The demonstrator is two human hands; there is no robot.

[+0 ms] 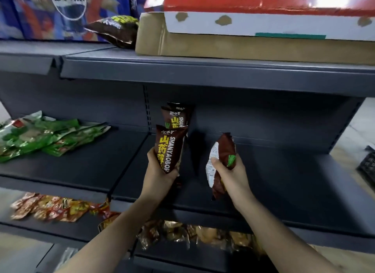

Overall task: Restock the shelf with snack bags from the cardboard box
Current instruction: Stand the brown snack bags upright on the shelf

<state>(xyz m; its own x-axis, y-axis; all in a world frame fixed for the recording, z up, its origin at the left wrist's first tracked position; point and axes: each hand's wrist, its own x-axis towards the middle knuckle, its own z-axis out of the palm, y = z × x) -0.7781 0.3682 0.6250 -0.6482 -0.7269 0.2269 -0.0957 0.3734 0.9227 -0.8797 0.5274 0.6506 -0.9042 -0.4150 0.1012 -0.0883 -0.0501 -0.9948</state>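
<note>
Two hands, one brown yam-chip bag each. Left hand [160,169]: fingers curled round the lower half of an upright bag [170,148], front label facing me. Right hand [229,171]: fingers wrapped round the middle of a second bag [223,150], turned so its white back panel and side seam show. Both bags hang over the dark middle shelf [263,171]. I read this as the placing step. Two matching bags [177,116] already stand against the back panel just behind the left one. Next move, I judge: set the left bag in front of them, then rotate the right one label-forward. Bags look puffy and glossy. Cardboard box [203,43] sits on the shelf above, another brown bag [115,29] beside it.
</note>
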